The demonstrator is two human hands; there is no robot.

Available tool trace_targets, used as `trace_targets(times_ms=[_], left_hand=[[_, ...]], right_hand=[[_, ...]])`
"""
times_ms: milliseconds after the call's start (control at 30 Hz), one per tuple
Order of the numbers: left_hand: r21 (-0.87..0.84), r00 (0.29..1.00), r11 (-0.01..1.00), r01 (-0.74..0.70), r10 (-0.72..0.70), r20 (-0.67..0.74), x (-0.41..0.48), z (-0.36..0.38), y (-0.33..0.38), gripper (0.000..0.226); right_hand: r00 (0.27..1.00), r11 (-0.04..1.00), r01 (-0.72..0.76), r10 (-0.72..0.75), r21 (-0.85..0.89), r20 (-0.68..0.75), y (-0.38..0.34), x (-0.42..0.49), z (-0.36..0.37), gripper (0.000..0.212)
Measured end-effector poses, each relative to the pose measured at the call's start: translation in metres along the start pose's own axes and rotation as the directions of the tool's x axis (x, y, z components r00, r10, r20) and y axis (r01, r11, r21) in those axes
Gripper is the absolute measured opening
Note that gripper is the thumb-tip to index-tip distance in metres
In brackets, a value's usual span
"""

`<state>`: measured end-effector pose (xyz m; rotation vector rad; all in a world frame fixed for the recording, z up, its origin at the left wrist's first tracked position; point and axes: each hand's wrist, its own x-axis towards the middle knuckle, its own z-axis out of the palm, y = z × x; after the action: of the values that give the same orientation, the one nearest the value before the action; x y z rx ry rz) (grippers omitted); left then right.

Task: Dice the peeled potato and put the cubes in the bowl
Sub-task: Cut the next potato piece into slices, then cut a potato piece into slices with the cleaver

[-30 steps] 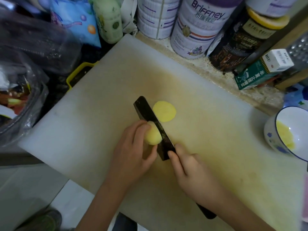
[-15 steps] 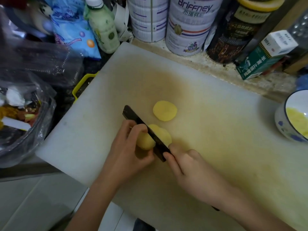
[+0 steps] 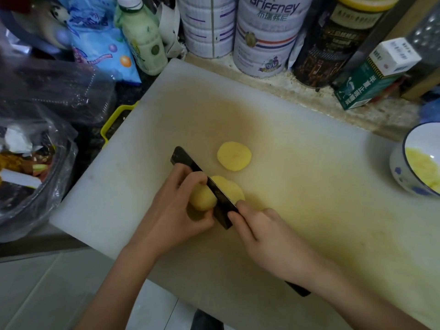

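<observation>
Off the board's left edge sits a bag (image 3: pixel 35 186) of scraps, near enough to take waste. On the board (image 3: pixel 309 186), around its middle and toward the front edge, the left hand (image 3: pixel 176 210) curls its grip over the potato (image 3: pixel 201 198). Its fingers are up against the blade, likely to stop the round thing rolling and to guide the cut. The knife (image 3: pixel 220 202) stands edge-down in the potato, running diagonally across the board, and a cut piece leans just beside its right face. A flat slice (image 3: pixel 234 156) lies a little farther back on the board, apart from the blade, probably set aside for cutting into strips. The right hand (image 3: pixel 273 244) wraps its grip round the handle, with the forefinger laid along the blade's side for control. The bowl (image 3: pixel 398 170) sits at the board's right edge with some yellow pieces in it, within easy reach for the cubes. On this showing, slicing is in hand and dicing is not yet begun.
</observation>
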<state>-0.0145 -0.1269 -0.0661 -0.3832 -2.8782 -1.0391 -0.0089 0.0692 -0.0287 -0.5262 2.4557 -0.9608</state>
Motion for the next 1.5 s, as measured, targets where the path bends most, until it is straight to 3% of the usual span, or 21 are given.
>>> trace_targets(times_ms=[367, 533, 733, 900, 1033, 1100, 1267, 1400, 1500], left_hand=[[0.003, 0.997, 0.998, -0.056, 0.056, 0.043, -0.009, -0.007, -0.015, 0.046], [-0.006, 0.997, 0.999, 0.039, -0.039, -0.065, -0.031, -0.014, -0.028, 0.048], [-0.024, 0.958, 0.985, 0.169, -0.17, -0.23, -0.04, -0.021, -0.047, 0.065], [-0.069, 0.936, 0.971, 0.231, -0.241, -0.258, -0.043, -0.029, -0.055, 0.063], [-0.052, 0.943, 0.976, 0.212, -0.219, -0.25, -0.044, -0.038, -0.042, 0.067], [-0.02, 0.948, 0.987, 0.156, -0.156, -0.277, -0.04, -0.045, -0.029, 0.056], [0.091, 0.989, 0.991, -0.099, 0.108, -0.101, -0.015, -0.043, -0.005, 0.032], [0.081, 0.992, 0.99, -0.116, 0.111, 0.059, 0.005, -0.028, 0.0, 0.028], [0.054, 0.971, 0.992, -0.113, 0.098, 0.22, 0.014, -0.015, 0.002, 0.043]], right_hand=[[0.999, 1.0, -0.026, 0.026, 0.009, -0.026, -0.004, 0.009, -0.004, 0.021], [0.999, 0.997, 0.033, -0.034, -0.073, -0.005, -0.01, 0.011, -0.011, 0.02], [0.992, 0.912, 0.044, -0.089, -0.408, -0.091, -0.014, -0.005, 0.003, 0.023], [0.973, 0.861, -0.012, -0.108, -0.509, -0.205, -0.016, -0.022, 0.009, 0.035], [0.961, 0.807, -0.014, -0.153, -0.591, -0.231, -0.023, -0.034, 0.003, 0.033], [0.956, 0.789, -0.018, -0.165, -0.614, -0.241, -0.022, -0.037, 0.001, 0.034], [0.965, 0.768, -0.036, -0.139, -0.64, -0.221, -0.015, -0.05, -0.003, 0.037], [0.956, 0.775, -0.095, -0.105, -0.625, -0.275, -0.007, -0.075, -0.009, 0.037], [0.959, 0.776, -0.115, -0.077, -0.621, -0.273, 0.005, -0.092, -0.011, 0.035]])
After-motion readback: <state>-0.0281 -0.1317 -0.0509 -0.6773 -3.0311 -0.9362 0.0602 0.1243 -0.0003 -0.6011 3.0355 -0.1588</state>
